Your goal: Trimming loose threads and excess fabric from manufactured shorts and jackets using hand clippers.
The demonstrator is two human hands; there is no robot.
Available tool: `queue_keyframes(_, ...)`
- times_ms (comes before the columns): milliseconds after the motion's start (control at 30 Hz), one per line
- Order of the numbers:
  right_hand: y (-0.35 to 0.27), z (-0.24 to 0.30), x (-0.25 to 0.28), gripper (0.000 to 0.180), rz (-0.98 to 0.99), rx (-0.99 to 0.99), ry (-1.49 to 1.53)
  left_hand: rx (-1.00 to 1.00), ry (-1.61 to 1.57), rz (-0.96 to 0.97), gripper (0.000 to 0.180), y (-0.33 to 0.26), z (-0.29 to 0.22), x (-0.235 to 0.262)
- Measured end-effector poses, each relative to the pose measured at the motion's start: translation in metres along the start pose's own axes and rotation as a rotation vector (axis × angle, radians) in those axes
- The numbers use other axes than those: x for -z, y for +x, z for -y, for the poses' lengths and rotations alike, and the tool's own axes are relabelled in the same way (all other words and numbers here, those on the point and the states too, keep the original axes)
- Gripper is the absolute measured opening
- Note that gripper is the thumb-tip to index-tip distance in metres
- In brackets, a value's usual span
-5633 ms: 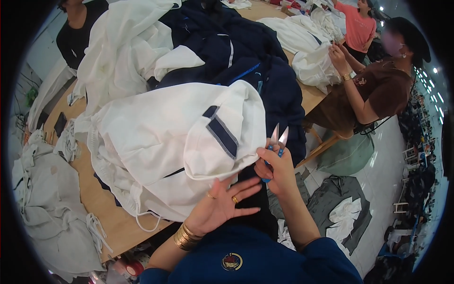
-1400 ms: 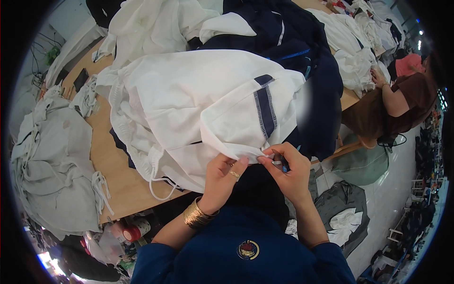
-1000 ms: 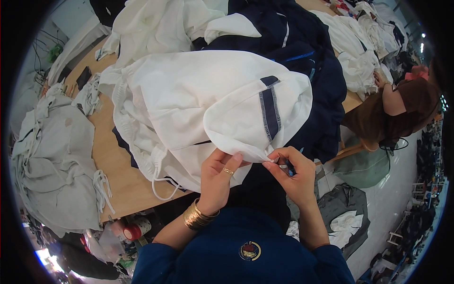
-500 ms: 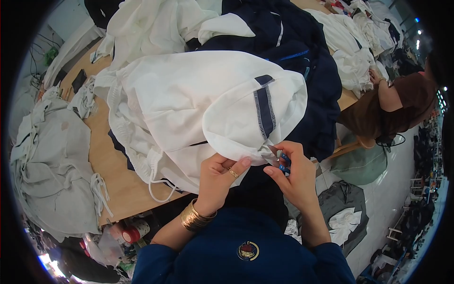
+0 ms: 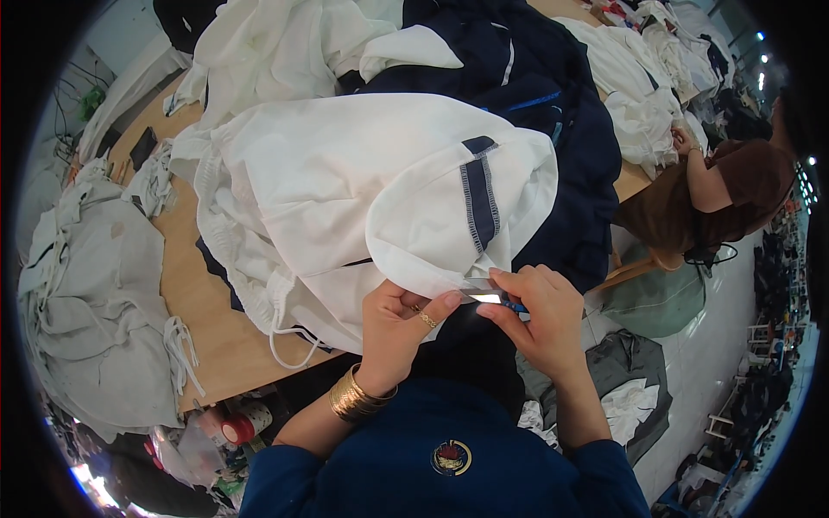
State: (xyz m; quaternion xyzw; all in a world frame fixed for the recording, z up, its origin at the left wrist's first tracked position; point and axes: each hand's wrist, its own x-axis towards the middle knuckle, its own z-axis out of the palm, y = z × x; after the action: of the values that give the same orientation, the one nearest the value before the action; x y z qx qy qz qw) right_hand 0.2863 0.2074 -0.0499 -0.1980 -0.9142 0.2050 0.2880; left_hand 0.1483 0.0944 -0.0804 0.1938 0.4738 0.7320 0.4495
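Note:
White trousers [image 5: 298,164] with an elastic waist and a drawstring lie spread before me, one leg end folded over to show a navy strip [image 5: 480,194] with overlocked edges. My left hand [image 5: 395,324], with a ring and a wide gold bangle, pinches the hem edge between thumb and fingers. In my right hand [image 5: 544,315] are small blue-handled thread snips [image 5: 485,293]. Their metal blades point left and lie at the hem, close to my left fingertips. Part of the handle is hidden by my right fingers.
Navy garments [image 5: 579,186] and more white cloth [image 5: 276,43] are heaped behind on the wooden table [image 5: 203,302]. Grey garments [image 5: 95,293] hang over its left side. At the right, a person in brown [image 5: 730,186] handles white clothes. A dark grey bag [image 5: 635,367] lies on the floor.
My right hand has turned and shifted slightly to the right, and the snips' blades now show flat along the hem. My left hand keeps its pinch in nearly the same place.

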Motion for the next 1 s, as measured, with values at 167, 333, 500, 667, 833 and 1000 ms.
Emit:
queue_keyframes(167, 0.002, 0.0008, 0.0001, 0.036, -0.01, 0.052, -0.092, -0.016, 0.012, 0.021, 0.03, -0.0002, -0.0015, 0.0014)
queue_keyframes(333, 0.0022, 0.0011, 0.0008, 0.036, -0.03, 0.053, -0.114, -0.015, 0.0, 0.028, 0.03, -0.0005, -0.0032, -0.0006)
queue_keyframes(500, 0.0035, 0.0009, -0.0005, 0.037, -0.049, 0.078, -0.116, 0.009, 0.013, 0.016, 0.03, -0.0006, -0.0035, -0.0011)
queue_keyframes(667, 0.0039, 0.001, -0.0007, 0.035, -0.047, 0.071, -0.095, -0.003, 0.003, 0.024, 0.03, -0.0005, -0.0024, -0.0001)
queue_keyframes(833, 0.005, 0.0019, -0.0002, 0.033, -0.045, 0.067, -0.06, -0.013, 0.008, 0.021, 0.031, -0.001, -0.0031, -0.0008)
queue_keyframes(1000, 0.0048, 0.0019, 0.0013, 0.032, -0.033, 0.066, -0.049, -0.046, 0.022, 0.032, 0.031, -0.0018, -0.0012, -0.0002)
